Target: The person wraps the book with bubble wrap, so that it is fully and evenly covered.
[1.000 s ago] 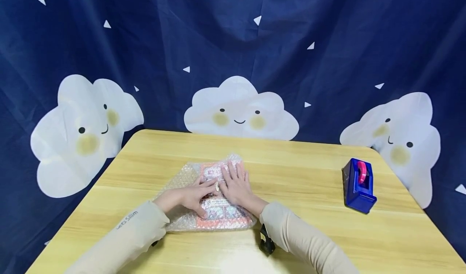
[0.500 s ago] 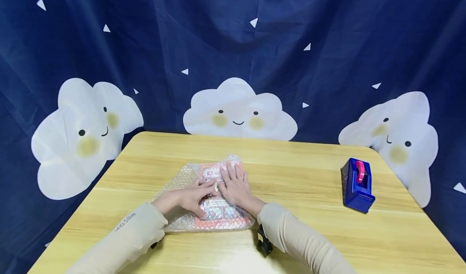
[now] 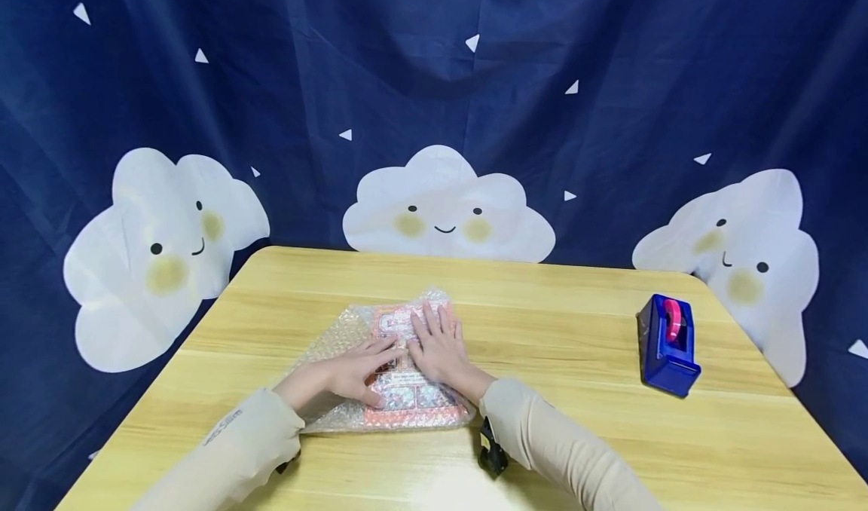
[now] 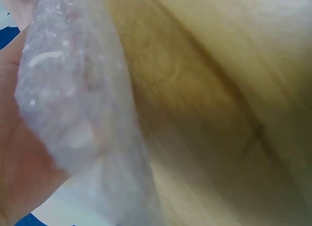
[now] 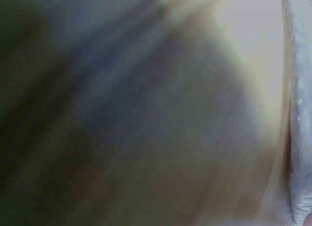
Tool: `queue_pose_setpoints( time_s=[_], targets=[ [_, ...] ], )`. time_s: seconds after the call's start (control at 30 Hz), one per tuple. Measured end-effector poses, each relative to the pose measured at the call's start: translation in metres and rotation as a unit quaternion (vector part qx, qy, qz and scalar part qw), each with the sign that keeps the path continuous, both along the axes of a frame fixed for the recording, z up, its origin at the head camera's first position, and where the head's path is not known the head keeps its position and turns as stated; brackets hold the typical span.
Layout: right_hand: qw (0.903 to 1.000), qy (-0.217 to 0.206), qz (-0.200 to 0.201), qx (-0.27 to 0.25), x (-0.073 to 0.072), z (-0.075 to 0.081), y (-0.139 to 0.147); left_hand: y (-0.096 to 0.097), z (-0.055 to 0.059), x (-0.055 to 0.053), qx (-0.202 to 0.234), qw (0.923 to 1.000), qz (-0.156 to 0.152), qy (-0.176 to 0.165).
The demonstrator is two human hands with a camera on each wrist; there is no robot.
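Navy curtain (image 3: 434, 66), printed with smiling clouds (image 3: 444, 183) and small white triangles (image 3: 473, 43), behind a wood-grain counter (image 3: 542, 315). Item one: bubble-wrapped packet (image 3: 420, 420), flat, orange-edged printed contents (image 3: 400, 396) showing through, lying left of the counter's middle; looser bubble wrap (image 3: 339, 330) spreads from its left side. Hands, two, both released: left hand (image 3: 353, 373) and right hand (image 3: 441, 354) rest on the packet, fingers extended, grasping nothing. Handling, as we judge it: light, fairly stiff across the printed part, soft and rather slippery at the wrap; fragility we cannot tell. We would take hold along the near and right edges, where the wrap lies closer, rather than by the loose side. Item two: blue tape dispenser (image 3: 664, 371) with pink tape roll (image 3: 673, 320), toward the right edge, well apart from the packet, leaving us sliding room between. Far edge lies beyond the packet, apart from it; near edge, out of view.
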State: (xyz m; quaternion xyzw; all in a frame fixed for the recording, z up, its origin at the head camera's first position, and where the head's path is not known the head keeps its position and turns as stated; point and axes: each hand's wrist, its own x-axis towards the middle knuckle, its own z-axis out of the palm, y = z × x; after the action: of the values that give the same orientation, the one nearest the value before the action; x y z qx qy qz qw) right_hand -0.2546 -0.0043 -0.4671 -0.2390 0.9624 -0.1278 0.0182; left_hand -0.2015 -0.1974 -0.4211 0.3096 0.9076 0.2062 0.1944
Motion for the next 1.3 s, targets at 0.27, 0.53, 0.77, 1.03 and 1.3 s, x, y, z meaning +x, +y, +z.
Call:
queue_pose_setpoints(
  time_s=[0.27,0.53,0.77,1.03,1.3],
  targets=[
    [0.9999,-0.006,0.003,-0.015,-0.001,0.000,-0.001,-0.015,0.000,0.009,0.026,0.9987,0.043,-0.011],
    [0.9999,-0.011,0.003,-0.001,-0.003,-0.001,0.001,-0.042,0.009,0.019,0.002,0.9908,0.132,-0.030],
    [0.9999,-0.013,0.005,-0.008,-0.003,-0.003,0.001,-0.066,0.011,0.033,-0.015,0.9763,0.201,-0.078],
    [0.9998,-0.015,0.004,-0.011,-0.005,-0.001,0.002,-0.075,0.001,0.034,0.098,0.9696,0.223,0.018],
    [0.9999,-0.009,0.003,-0.006,-0.005,-0.003,0.002,-0.078,0.003,0.028,0.148,0.9402,0.307,-0.001]
  ],
)
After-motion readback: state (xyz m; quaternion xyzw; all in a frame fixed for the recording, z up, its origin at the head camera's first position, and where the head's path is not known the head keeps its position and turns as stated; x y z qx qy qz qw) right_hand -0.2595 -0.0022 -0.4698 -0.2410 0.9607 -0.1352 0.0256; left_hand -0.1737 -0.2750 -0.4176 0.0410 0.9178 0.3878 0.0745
